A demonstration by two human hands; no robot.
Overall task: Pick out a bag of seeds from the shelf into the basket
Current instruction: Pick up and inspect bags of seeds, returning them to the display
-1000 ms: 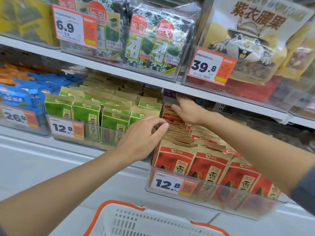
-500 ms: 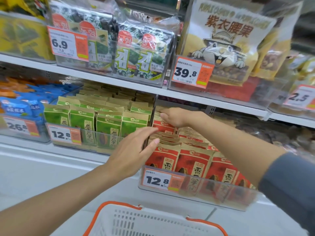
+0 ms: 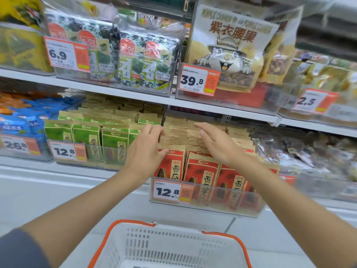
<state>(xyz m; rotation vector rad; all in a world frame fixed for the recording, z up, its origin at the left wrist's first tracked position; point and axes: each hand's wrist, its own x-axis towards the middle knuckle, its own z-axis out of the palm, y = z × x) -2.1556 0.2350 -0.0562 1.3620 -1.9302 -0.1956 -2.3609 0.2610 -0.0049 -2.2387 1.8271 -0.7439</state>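
Top row was stacked with seaweed and cashews!
Up high, clear-wrapped green, white and black seaweed packs with red labels stood behind a white-and-orange 6.9 price tag. Just right of them, a big beige cashew bag with a cartoon squirrel loomed over a 39.8 price tag. Down on the left, shiny blue snack bags crowded behind a 26.8 price tag. Far right, a 2.5 price tag showed, blurred.

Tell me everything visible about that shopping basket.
The basket is white plastic with slotted walls and orange handles folded out at its rim. It sits low, below the red seed bags, between the person's forearms. The left hand and right hand do not touch it; its near part is cut off.
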